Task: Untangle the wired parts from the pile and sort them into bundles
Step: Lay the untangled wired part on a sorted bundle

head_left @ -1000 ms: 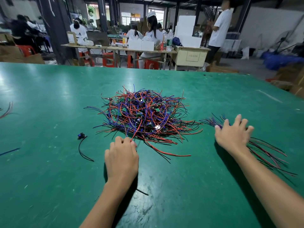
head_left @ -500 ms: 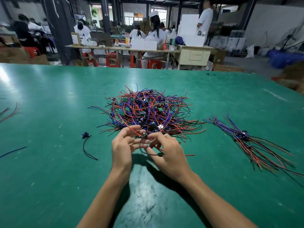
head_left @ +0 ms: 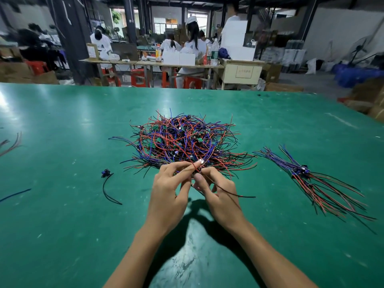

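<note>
A tangled pile (head_left: 182, 142) of red, blue and black wired parts with small green boards lies mid-table on the green mat. My left hand (head_left: 168, 192) and my right hand (head_left: 218, 194) meet at the pile's near edge. Both pinch one wired part (head_left: 198, 166) there; its black wire trails right past my right hand. A sorted bundle (head_left: 307, 177) of the same parts lies to the right, wires fanned toward the near right.
A lone black-wired part (head_left: 107, 179) lies left of my hands. Stray wires sit at the left edge (head_left: 12, 144) and a dark wire (head_left: 14, 194) below them. The green table (head_left: 62, 225) ends at the far side, with workers and benches behind.
A second ago my right hand rested by the bundle on the right and my left at the pile. Both hands have come together at the pile's near edge, pinching a part.
</note>
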Action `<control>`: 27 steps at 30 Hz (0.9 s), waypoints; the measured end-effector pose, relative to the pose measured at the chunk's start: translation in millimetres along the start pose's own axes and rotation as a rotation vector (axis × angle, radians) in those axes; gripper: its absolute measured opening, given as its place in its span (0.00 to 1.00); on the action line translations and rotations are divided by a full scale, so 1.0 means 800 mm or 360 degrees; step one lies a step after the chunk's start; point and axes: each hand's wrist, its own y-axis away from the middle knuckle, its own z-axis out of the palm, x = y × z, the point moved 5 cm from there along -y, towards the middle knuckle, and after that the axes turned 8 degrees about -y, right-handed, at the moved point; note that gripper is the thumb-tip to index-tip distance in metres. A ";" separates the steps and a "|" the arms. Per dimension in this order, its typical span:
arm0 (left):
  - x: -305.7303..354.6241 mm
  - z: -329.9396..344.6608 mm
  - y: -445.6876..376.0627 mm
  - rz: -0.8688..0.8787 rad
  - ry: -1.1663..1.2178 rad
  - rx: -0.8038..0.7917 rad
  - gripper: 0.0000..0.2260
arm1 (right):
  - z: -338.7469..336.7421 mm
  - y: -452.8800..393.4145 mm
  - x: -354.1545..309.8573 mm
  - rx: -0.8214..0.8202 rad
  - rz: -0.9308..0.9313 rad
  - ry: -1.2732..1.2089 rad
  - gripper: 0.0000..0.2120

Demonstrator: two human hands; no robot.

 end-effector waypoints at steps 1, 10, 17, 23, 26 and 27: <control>0.000 0.000 0.000 0.0032 -0.0107 0.0013 0.19 | -0.002 0.000 -0.001 0.0016 0.0012 -0.0015 0.11; 0.007 -0.008 0.004 0.0246 -0.0455 -0.0020 0.20 | -0.004 0.002 0.000 0.0037 0.0111 -0.0004 0.19; 0.000 0.001 0.003 0.0139 0.0031 -0.0131 0.25 | -0.007 0.001 0.002 0.0008 0.0084 0.0043 0.16; -0.002 0.003 0.003 0.0175 0.0106 -0.0115 0.26 | -0.014 0.002 0.008 0.0101 0.0157 0.0011 0.15; -0.002 0.004 0.002 0.0176 0.0118 -0.0089 0.24 | -0.014 0.002 0.006 0.0132 0.0190 -0.0044 0.12; -0.001 0.004 0.002 0.0170 0.0112 -0.0079 0.23 | -0.013 0.001 0.005 0.0144 0.0191 -0.0086 0.10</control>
